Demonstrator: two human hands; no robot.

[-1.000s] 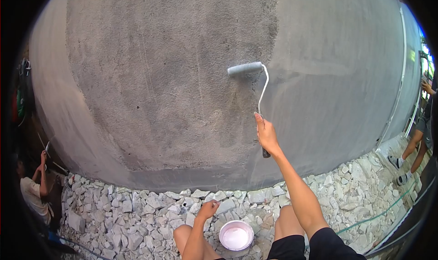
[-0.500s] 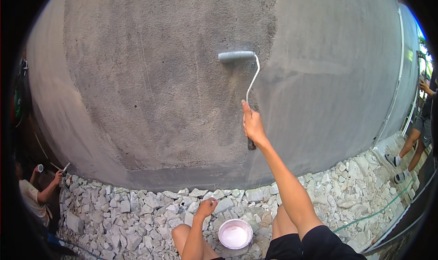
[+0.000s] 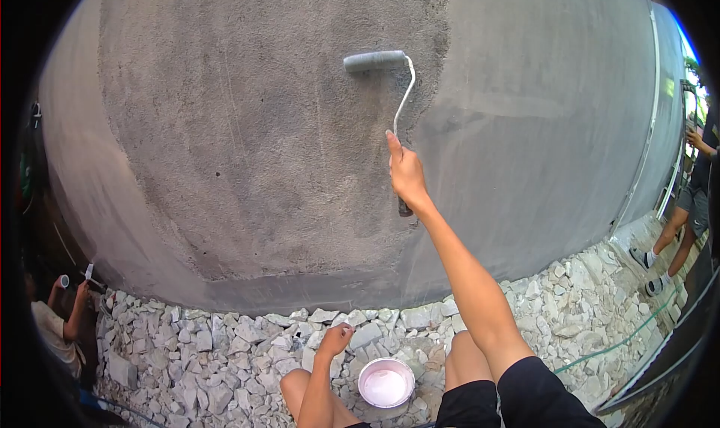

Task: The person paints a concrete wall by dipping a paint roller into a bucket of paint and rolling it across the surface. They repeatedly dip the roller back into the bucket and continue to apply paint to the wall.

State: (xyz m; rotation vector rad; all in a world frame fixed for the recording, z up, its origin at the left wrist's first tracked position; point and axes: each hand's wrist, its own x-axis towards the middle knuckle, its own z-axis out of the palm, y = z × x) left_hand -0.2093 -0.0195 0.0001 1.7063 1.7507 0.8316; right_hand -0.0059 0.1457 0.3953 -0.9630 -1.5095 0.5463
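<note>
Head view: the right hand [image 3: 407, 174] grips the grey paint roller [image 3: 374, 60] high on the rough grey wall [image 3: 225, 128], the left hand [image 3: 335, 339] is curled and empty; I'd press steadily for the next stroke.

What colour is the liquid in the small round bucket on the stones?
Pale pinkish white; the liquid in the bucket shows best in the head view.

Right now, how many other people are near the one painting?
2. A crouching person is at the lower left by the wall; a standing person is at the far right edge. The dark rim may hide more. The wearer's right hand holds the paint roller.
</note>
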